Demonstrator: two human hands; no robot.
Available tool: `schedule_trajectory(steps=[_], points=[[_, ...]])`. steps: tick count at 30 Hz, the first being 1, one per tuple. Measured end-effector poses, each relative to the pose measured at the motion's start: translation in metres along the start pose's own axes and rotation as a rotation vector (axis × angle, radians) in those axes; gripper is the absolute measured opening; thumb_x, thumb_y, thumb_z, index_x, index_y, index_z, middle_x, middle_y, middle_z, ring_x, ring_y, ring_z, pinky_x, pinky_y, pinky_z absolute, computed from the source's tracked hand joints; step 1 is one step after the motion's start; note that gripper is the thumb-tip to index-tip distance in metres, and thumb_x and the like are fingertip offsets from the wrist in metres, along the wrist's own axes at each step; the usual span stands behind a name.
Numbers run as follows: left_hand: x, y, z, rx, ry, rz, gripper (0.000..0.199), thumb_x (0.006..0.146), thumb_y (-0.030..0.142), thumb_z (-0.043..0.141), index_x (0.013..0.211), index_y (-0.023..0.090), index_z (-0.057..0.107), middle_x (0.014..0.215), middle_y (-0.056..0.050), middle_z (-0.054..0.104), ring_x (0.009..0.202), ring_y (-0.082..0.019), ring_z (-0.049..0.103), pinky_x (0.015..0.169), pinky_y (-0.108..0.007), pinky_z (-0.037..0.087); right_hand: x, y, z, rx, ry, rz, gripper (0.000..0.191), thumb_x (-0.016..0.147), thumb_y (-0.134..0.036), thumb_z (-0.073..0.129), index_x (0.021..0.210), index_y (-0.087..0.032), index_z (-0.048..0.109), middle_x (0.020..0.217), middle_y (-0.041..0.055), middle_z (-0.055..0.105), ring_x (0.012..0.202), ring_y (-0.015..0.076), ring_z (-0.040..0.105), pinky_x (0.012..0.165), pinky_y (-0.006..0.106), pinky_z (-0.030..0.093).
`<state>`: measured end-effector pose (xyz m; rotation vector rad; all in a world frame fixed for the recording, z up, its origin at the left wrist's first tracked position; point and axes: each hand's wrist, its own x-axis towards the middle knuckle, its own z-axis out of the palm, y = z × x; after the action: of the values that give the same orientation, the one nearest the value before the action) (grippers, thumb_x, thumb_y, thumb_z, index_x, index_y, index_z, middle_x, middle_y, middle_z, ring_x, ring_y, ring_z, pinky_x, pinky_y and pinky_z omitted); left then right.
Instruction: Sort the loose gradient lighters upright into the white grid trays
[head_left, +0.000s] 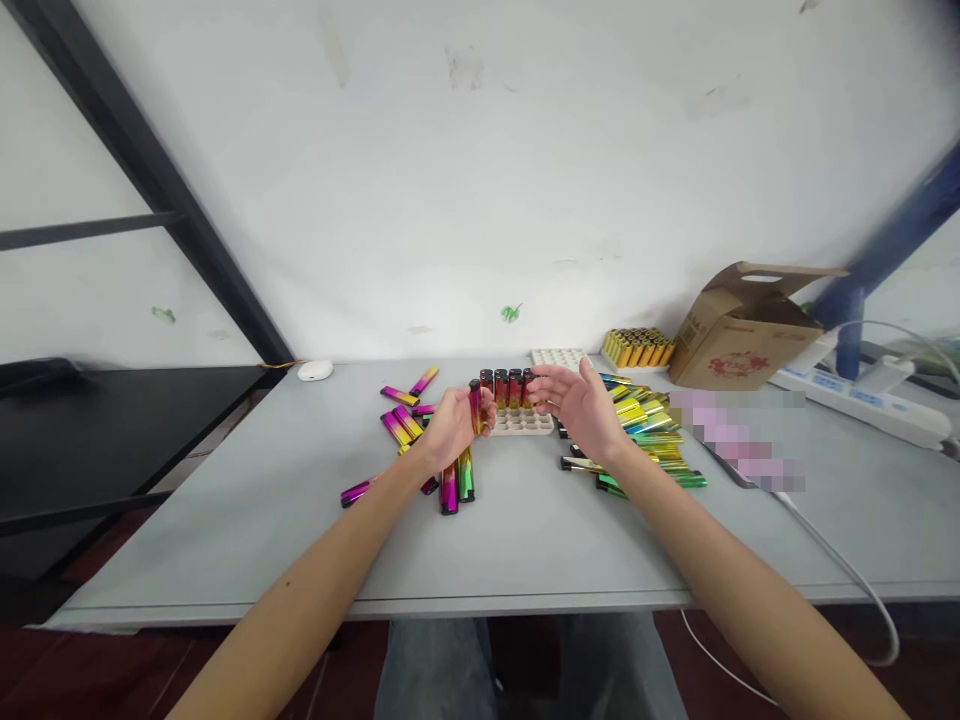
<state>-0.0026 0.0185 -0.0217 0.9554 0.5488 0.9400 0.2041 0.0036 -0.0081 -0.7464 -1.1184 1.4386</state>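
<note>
Magenta lighter point(475, 408) sat clasped in the left grip point(453, 428); the right grip point(579, 410) was open. A knock could topple the upright lighters point(508, 389) in the tray point(521, 425).

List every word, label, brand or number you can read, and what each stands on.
Cardboard box: red and dark print, too small to read.
Power strip: blue labels, too blurred to read.
Lighters: no readable text.
Nothing here can be quoted.
</note>
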Motion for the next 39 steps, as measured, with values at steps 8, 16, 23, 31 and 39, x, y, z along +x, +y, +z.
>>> schedule_trajectory(steps=[8, 16, 23, 31, 39], points=[[-0.002, -0.002, 0.007, 0.134, 0.043, 0.007, 0.029, 0.087, 0.046, 0.054, 0.088, 0.018, 0.048, 0.08, -0.006, 0.063, 0.062, -0.016, 0.06, 0.053, -0.029, 0.048, 0.0, 0.002, -0.001, -0.049, 0.011, -0.053, 0.05, 0.087, -0.061, 0.035, 0.094, -0.023, 0.067, 0.087, 0.0057, 0.068, 0.08, 0.0198, 0.061, 0.076, 0.034, 0.046], [-0.004, -0.002, 0.008, 0.363, 0.081, 0.026, 0.026, 0.083, 0.036, 0.063, 0.095, 0.012, 0.061, 0.097, -0.012, 0.067, 0.075, -0.016, 0.064, 0.074, -0.036, 0.056, -0.002, 0.007, 0.0, -0.25, 0.04, -0.204, 0.032, 0.086, -0.047, 0.048, 0.096, -0.023, 0.067, 0.088, 0.0053, 0.067, 0.083, 0.0202, 0.061, 0.078, 0.036, 0.046], [-0.007, -0.006, 0.016, 0.413, -0.083, 0.043, 0.028, 0.082, 0.034, 0.065, 0.102, 0.014, 0.068, 0.101, -0.012, 0.07, 0.091, -0.02, 0.067, 0.091, -0.036, 0.049, -0.011, 0.015, 0.01, -0.797, 0.082, -0.563, 0.023, 0.082, -0.035, 0.062, 0.104, -0.029, 0.066, 0.101, 0.0058, 0.066, 0.096, 0.0249, 0.057, 0.092, 0.044, 0.041], [-0.005, -0.011, 0.012, 0.534, -0.098, 0.092, 0.033, 0.08, 0.037, 0.065, 0.104, 0.014, 0.07, 0.1, -0.009, 0.072, 0.098, -0.022, 0.067, 0.098, -0.038, 0.044, -0.009, 0.021, 0.012, -0.876, 0.067, -0.6, 0.019, 0.081, -0.028, 0.064, 0.1, -0.025, 0.068, 0.096, 0.0043, 0.07, 0.094, 0.0219, 0.062, 0.086, 0.039, 0.049], [-0.006, -0.006, 0.009, 0.755, -0.095, 0.135, 0.038, 0.083, 0.039, 0.06, 0.112, 0.015, 0.065, 0.109, -0.008, 0.07, 0.105, -0.023, 0.063, 0.096, -0.038, 0.047, -0.006, 0.028, 0.017, -0.764, 0.111, -0.532, 0.021, 0.075, -0.026, 0.069, 0.095, -0.022, 0.067, 0.094, 0.0033, 0.071, 0.086, 0.0182, 0.067, 0.081, 0.033, 0.053]])
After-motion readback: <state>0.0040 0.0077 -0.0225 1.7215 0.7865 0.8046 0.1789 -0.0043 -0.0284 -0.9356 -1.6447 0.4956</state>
